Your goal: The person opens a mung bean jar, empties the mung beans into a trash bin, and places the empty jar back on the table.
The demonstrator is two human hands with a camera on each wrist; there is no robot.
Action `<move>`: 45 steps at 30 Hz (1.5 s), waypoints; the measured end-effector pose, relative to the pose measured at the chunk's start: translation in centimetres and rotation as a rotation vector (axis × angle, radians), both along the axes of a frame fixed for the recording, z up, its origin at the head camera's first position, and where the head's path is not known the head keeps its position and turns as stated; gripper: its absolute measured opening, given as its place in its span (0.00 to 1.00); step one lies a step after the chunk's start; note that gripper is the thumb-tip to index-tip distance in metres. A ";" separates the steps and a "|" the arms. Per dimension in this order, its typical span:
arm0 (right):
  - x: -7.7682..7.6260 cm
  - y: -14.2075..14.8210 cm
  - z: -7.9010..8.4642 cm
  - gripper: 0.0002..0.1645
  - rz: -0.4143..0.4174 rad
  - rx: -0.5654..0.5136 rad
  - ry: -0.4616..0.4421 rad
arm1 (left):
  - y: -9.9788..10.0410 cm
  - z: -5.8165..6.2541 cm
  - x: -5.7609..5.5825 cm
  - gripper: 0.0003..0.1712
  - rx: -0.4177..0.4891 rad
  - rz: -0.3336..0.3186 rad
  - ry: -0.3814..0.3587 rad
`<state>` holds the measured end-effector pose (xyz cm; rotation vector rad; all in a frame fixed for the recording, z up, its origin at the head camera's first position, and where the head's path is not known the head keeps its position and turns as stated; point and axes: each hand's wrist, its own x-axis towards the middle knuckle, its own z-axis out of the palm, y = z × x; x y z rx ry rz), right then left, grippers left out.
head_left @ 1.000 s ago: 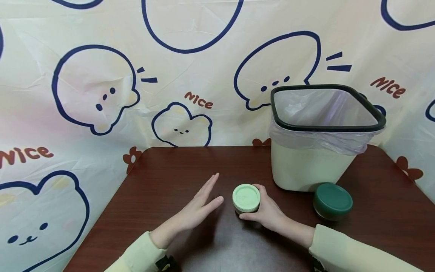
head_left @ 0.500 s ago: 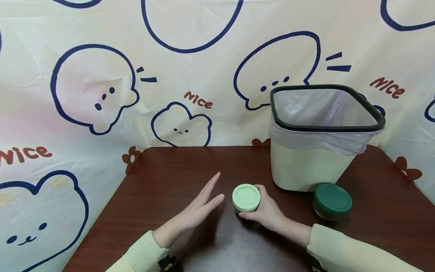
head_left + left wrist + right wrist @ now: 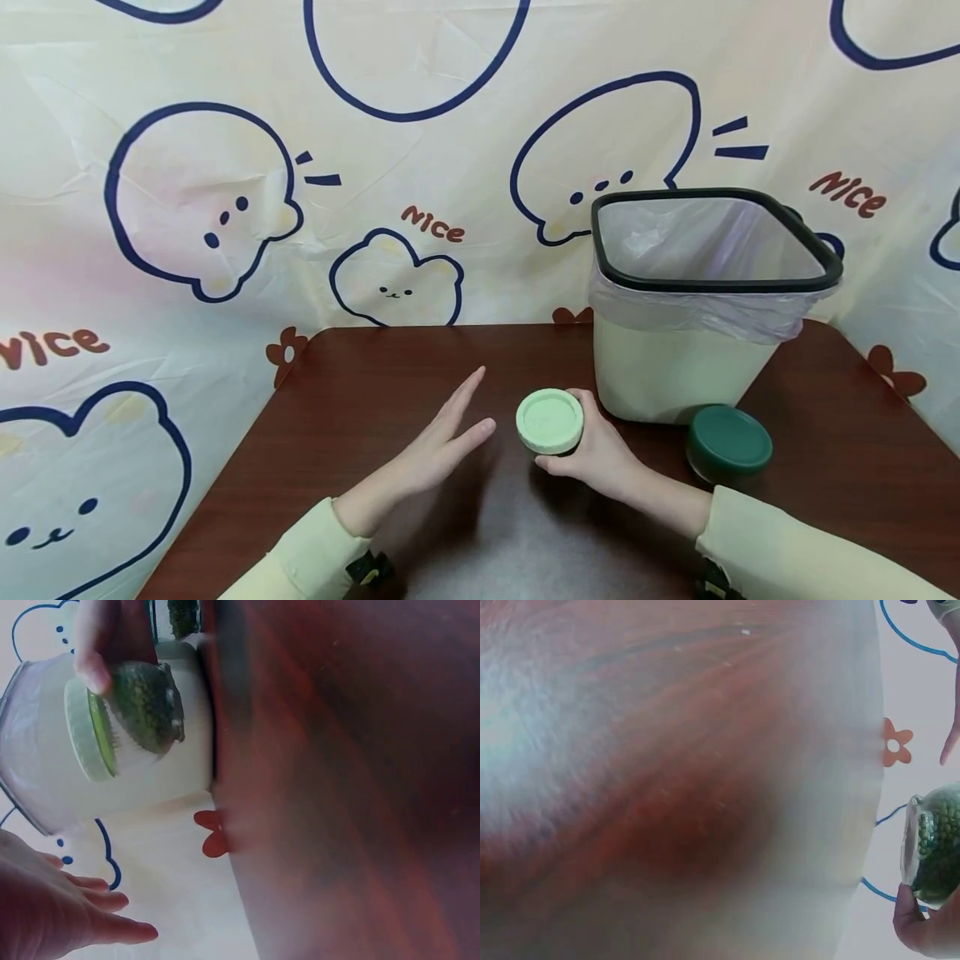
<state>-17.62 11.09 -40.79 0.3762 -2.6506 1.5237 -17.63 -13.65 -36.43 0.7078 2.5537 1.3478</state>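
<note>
My right hand [image 3: 603, 454] grips a small clear jar [image 3: 550, 422] with a pale green screw lid, thumb on the near side and fingers round the far side. The wrist views show small round green beans [image 3: 939, 851] inside it. It is raised above the table, and its lid leans slightly in the head view. My left hand [image 3: 429, 457] hovers to the left of the jar, fingers straight and thumb spread, touching nothing. A second jar [image 3: 729, 440] with a dark green lid stands to the right, its green contents showing in the left wrist view.
Behind the dark-lidded jar stands a cream bin [image 3: 667, 367] with a black rim and a translucent liner bag folded over its edge. The dark red-brown wooden table [image 3: 375, 375] reaches back to a cartoon-printed cloth backdrop [image 3: 465, 150].
The pale-lidded jar has come up off the table in my right hand and shifted a little right. My left hand has risen slightly and stays apart from it.
</note>
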 end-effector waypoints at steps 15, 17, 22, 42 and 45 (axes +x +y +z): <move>-0.6 1.5 5.0 0.53 0.104 0.009 0.156 | 1.5 3.7 -1.4 0.43 0.014 -0.074 0.079; -0.6 1.8 5.7 0.53 0.115 0.030 0.186 | 2.1 4.2 -1.5 0.44 0.013 -0.084 0.087; -0.4 2.4 7.2 0.52 0.141 0.093 0.234 | 3.4 5.2 -1.8 0.45 0.007 -0.105 0.110; 0.1 3.9 10.0 0.48 0.163 0.255 0.304 | 5.6 6.8 -2.1 0.54 0.119 -0.224 0.198; 0.1 3.8 10.0 0.49 0.171 0.266 0.299 | 5.7 6.5 -2.2 0.53 0.143 -0.252 0.185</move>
